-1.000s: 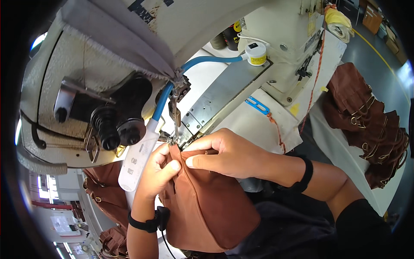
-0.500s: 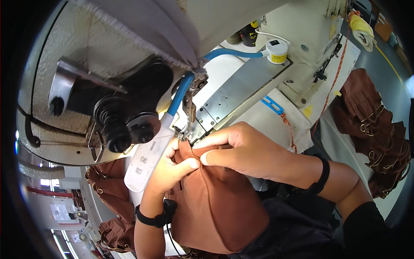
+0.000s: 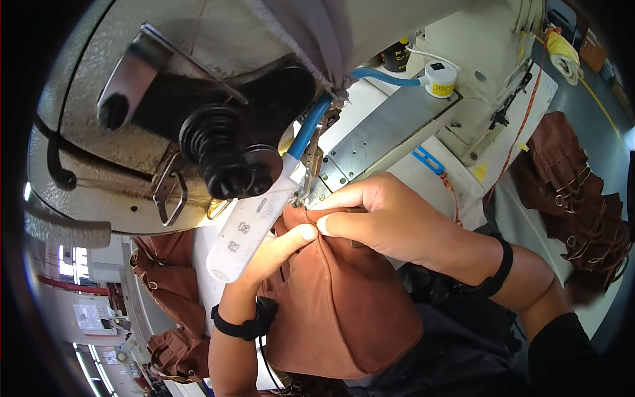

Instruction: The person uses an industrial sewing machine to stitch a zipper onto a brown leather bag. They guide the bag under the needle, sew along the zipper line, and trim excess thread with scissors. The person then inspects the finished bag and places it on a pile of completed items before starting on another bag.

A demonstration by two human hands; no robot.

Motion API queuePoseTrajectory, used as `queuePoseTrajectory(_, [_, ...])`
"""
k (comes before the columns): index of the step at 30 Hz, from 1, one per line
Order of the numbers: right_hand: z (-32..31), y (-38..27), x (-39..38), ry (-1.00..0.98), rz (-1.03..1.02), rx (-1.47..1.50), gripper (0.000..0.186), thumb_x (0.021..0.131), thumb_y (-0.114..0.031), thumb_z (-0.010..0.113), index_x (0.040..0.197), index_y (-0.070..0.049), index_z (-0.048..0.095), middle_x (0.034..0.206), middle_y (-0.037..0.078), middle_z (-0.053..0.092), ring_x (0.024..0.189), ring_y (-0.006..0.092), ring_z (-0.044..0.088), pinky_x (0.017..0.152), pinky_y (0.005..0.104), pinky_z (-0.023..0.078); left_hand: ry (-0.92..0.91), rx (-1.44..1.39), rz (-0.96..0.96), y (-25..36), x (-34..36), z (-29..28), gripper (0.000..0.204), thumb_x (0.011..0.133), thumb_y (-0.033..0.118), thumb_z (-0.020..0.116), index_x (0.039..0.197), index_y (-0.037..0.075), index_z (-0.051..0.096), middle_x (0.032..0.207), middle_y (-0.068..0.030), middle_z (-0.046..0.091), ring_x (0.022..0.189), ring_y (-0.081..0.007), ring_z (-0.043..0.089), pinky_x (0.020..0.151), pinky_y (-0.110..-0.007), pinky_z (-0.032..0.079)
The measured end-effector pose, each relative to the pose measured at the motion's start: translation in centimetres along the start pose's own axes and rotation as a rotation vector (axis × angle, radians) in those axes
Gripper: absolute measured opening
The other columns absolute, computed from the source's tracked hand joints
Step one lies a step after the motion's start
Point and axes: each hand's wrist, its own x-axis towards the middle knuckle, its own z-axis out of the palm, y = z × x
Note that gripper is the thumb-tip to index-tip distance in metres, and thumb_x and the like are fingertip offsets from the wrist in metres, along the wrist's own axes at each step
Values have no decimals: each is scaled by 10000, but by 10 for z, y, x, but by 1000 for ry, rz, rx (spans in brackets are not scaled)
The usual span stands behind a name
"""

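Off-white sewing machine (image 3: 112, 192) hogs the upper left of the frame, and just below the centre sits the brown bag (image 3: 344, 304), sagging toward the lower edge. Looks like leather or something close: probably soft and floppy in the body, light enough for fingertips, fairly grippy, not fragile, though it'd likely crease. Right hand (image 3: 377, 212) has its top edge pinched between thumb and forefinger. Left hand (image 3: 271, 255) pinches right beside it, thumb on top, most fingers hidden. Good spot to grab, honestly, since the raised seam (image 3: 329, 278) looks stiffer than the panels. Top end's right by the little metal presser foot (image 3: 297, 198); can't tell if it's underneath.
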Motion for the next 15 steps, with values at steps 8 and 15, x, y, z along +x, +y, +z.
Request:
queuePoseTrajectory(8, [3, 0, 0, 411, -703, -966, 179, 849, -191, 736, 770, -62, 643, 651, 37, 605, 742, 230, 568, 783, 412, 414, -182, -28, -91, 37, 14, -8, 412, 889, 414, 847, 930, 51, 657, 756, 75, 603, 649, -15, 481, 571, -206, 382])
queuePoseTrajectory(15, [-6, 7, 16, 451, -894, -1017, 116, 825, -163, 763, 892, -76, 727, 691, -4, 630, 827, 207, 577, 888, 408, 385, -112, 9, -85, 52, 14, -8, 468, 843, 370, 884, 1118, 31, 717, 864, 13, 652, 779, -78, 577, 683, -261, 460])
